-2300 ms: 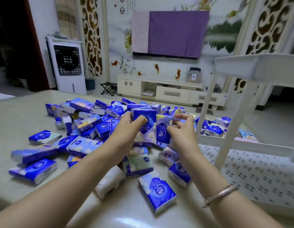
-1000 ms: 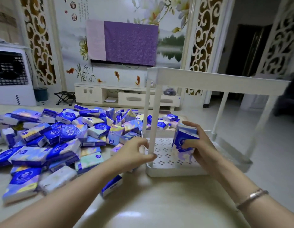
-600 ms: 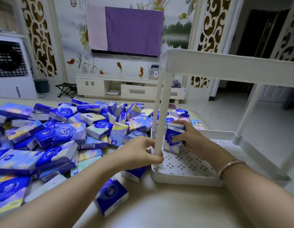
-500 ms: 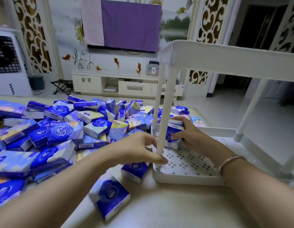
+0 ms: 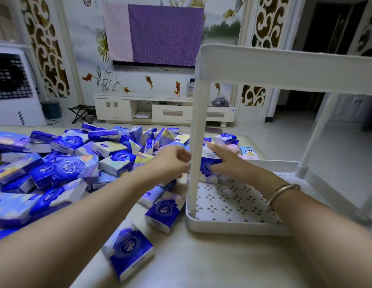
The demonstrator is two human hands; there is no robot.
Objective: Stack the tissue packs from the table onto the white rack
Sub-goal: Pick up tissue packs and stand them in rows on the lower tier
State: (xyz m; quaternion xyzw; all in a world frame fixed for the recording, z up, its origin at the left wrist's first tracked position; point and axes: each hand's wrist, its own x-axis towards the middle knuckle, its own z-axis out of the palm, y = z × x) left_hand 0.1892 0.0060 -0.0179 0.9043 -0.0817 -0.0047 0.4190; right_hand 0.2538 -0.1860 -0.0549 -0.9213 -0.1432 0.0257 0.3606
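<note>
Spreading across a pale, glossy table (image 5: 201, 265), a heap of blue-and-white tissue packs (image 5: 81, 161) covered its left half; behind stood a white TV cabinet (image 5: 160, 111), a screen draped in purple cloth (image 5: 166, 34) and a white air cooler (image 5: 12, 88) at the left wall; the white rack (image 5: 233, 225) sat on the table's right side, its perforated lower tray holding only the pack in hand at its far left corner, just behind the near post; that tissue pack (image 5: 209, 166) stood roughly upright, long axis near vertical, printed face toward the camera; the right hand (image 5: 233, 165), a bracelet (image 5: 283, 193) on its wrist, pressed the pack with extended fingers and thumb; the left hand (image 5: 170, 163) hovered just left of the post with fingers loosely curled, and whether it touched anything could not be told; loose packs lay flat near the tray's left rim.
</note>
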